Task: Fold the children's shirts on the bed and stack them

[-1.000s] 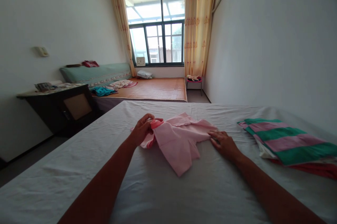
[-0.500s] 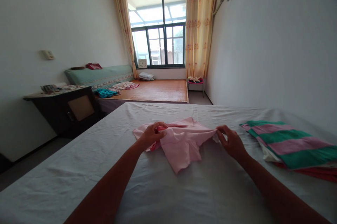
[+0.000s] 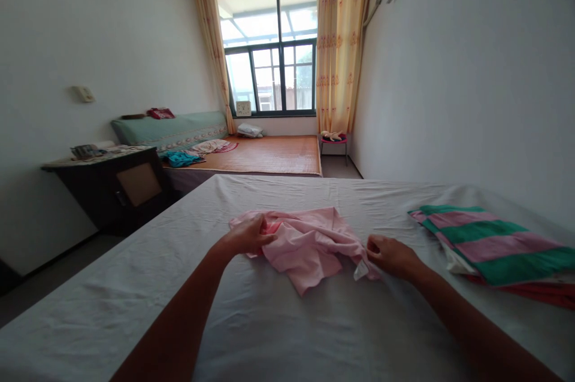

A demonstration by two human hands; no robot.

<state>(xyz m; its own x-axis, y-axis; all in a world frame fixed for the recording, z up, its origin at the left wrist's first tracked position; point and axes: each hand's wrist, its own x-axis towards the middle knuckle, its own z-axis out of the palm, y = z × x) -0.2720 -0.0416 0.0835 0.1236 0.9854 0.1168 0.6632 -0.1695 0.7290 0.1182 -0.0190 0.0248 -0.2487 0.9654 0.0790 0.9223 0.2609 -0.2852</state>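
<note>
A white sheet (image 3: pixel 112 286) covers the bed-like surface; at its right lies a folded green-and-pink striped cloth (image 3: pixel 494 242). The rumpled pink garment (image 3: pixel 309 256) rests on the sheet between the hands. The left hand (image 3: pixel 245 235) pinches its coral part, the right hand (image 3: pixel 392 256) its right edge, near a small white patch (image 3: pixel 360 270).

The left hand (image 3: pixel 246 235) covers part of the pink cloth (image 3: pixel 309 250), its fingertips partly lost among folds. The right hand (image 3: pixel 390 255) is curled, so the bit of cloth it pinches is hidden. Both forearms (image 3: pixel 184 304) run off the bottom edge. Beyond the right hand, the picture's edge cuts off the striped cloth (image 3: pixel 489 237), which mostly covers what looks like red fabric (image 3: pixel 534 294). Far ahead of the hands, the clock (image 3: pixel 243 108) is too small to read.
</note>
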